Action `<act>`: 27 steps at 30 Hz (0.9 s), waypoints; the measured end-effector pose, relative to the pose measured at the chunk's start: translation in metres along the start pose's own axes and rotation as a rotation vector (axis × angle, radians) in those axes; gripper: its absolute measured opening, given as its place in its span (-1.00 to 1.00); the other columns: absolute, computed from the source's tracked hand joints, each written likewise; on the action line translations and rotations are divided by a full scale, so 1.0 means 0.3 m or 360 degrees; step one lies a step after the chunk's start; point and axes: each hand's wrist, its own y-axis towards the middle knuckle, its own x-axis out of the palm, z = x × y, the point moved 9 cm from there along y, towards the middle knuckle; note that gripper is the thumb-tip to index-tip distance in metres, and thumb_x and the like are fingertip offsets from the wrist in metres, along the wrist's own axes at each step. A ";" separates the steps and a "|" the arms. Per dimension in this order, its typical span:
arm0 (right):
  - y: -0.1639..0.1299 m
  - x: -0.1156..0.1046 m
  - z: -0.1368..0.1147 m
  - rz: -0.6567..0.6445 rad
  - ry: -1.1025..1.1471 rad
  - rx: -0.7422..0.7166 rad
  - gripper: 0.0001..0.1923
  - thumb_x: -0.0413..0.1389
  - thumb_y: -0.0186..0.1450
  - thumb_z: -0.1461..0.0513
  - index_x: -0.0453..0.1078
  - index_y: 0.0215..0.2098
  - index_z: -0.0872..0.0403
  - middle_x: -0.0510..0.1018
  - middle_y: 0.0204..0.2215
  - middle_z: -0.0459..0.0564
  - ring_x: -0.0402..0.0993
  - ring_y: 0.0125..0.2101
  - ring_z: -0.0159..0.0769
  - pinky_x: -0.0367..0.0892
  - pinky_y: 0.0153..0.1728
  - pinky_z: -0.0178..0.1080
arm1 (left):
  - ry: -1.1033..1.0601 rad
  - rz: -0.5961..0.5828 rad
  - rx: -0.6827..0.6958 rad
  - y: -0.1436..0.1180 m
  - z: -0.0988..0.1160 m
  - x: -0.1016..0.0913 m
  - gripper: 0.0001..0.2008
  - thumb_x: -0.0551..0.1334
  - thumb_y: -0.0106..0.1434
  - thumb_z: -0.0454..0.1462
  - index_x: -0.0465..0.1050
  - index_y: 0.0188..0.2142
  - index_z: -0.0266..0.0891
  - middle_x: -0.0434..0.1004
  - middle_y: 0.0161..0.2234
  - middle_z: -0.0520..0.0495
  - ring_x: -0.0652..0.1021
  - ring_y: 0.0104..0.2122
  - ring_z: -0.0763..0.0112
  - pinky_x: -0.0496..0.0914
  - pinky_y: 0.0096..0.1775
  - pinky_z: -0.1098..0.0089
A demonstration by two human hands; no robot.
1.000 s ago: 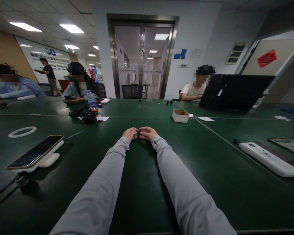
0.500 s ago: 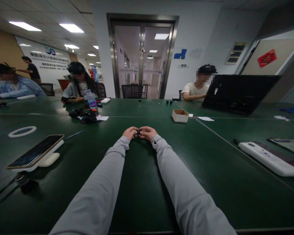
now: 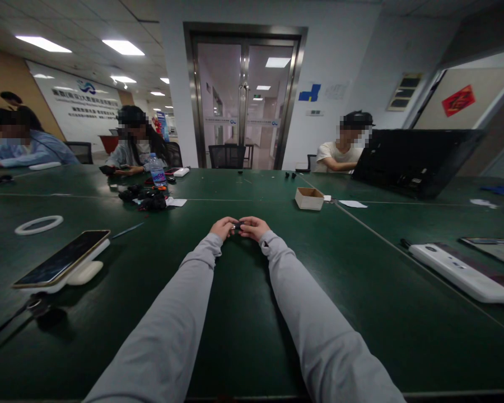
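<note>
Both arms reach forward over the green table (image 3: 243, 313), and the hands meet near its middle. Between them is a small black object (image 3: 237, 225) with a shiny metal-looking bit at its left end; it is too small to name. My left hand (image 3: 223, 228) is closed on its left end, thumb and fingers pinched together. From the other side my right hand (image 3: 254, 227) pinches the black part. The fingers hide much of the object.
A small open cardboard box (image 3: 309, 199) stands beyond my right hand. Left lie a phone (image 3: 63, 257), a white ring (image 3: 38, 225) and a black tangle (image 3: 145, 197) by a bottle (image 3: 157, 170). A white device (image 3: 462, 271) lies right; a monitor (image 3: 415, 159) stands behind. Several people sit around.
My hands and the small black object look the same. The monitor at the right has shifted slightly right along with the person beside it. A person at the far left has moved left.
</note>
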 end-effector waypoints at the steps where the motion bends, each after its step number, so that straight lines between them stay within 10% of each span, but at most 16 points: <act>1: 0.001 0.002 0.001 0.0000 -0.0031 -0.0010 -0.70 0.24 -0.01 0.39 0.31 -0.32 0.12 0.46 -0.54 -0.14 0.48 -0.56 -0.41 0.44 -0.56 -0.40 | -0.0006 0.0013 0.0012 0.002 -0.003 -0.002 -0.72 0.02 0.01 -0.33 0.39 -0.28 -0.31 0.28 -0.68 0.09 0.25 -0.71 0.59 0.18 -0.61 0.54; 8: 0.012 0.025 0.016 0.0027 -0.0660 -0.0059 -0.73 0.23 -0.07 0.43 0.25 -0.47 0.14 0.39 -0.71 -0.22 0.32 -0.78 -0.52 0.24 -0.79 -0.50 | 0.0244 0.0193 0.0219 0.014 -0.009 -0.035 -0.74 0.20 -0.02 -0.16 0.40 -0.35 -0.28 0.26 -0.66 0.12 0.29 -0.63 0.57 0.19 -0.55 0.53; 14: -0.011 0.067 -0.004 -0.0069 -0.0365 -0.0047 -0.63 0.20 -0.05 0.42 0.21 -0.30 0.09 0.45 -0.60 -0.21 0.35 -0.76 -0.50 0.26 -0.79 -0.47 | 0.0354 0.0080 0.0195 0.013 -0.027 0.004 -0.71 0.27 -0.08 -0.18 0.37 -0.37 -0.29 0.35 -0.62 0.08 0.37 -0.58 0.53 0.25 -0.48 0.50; 20: -0.168 0.039 -0.020 -0.0219 -0.0474 0.0054 -0.47 0.30 -0.13 0.24 0.10 -0.30 0.07 0.45 -0.61 -0.21 0.35 -0.76 -0.45 0.27 -0.79 -0.42 | 0.0523 -0.0627 0.0271 -0.222 0.075 0.079 -0.48 0.26 -0.06 -0.19 0.26 -0.07 -0.20 0.48 -0.34 -0.05 0.45 -0.50 0.49 0.31 -0.41 0.46; 23: -0.323 -0.086 -0.055 -0.0145 -0.0551 0.0116 -0.42 0.31 -0.17 0.13 0.02 -0.37 0.05 0.51 -0.50 -0.13 0.33 -0.77 -0.46 0.20 -0.82 -0.43 | 0.0881 -0.0731 0.0252 -0.405 0.156 -0.069 -0.46 0.25 -0.05 -0.12 0.28 -0.03 -0.11 0.48 -0.23 -0.07 0.49 -0.33 0.39 0.32 -0.29 0.42; 27: -0.570 -0.342 -0.156 0.0160 -0.0686 0.0131 -0.46 0.27 -0.14 0.01 0.06 -0.43 0.07 0.52 -0.39 0.02 0.31 -0.74 -0.50 0.22 -0.77 -0.41 | 0.1560 -0.0227 0.0035 -0.570 0.196 -0.539 -0.55 0.20 -0.06 0.00 0.38 -0.15 -0.07 0.47 -0.17 0.03 0.43 -0.13 0.28 0.23 -0.08 0.30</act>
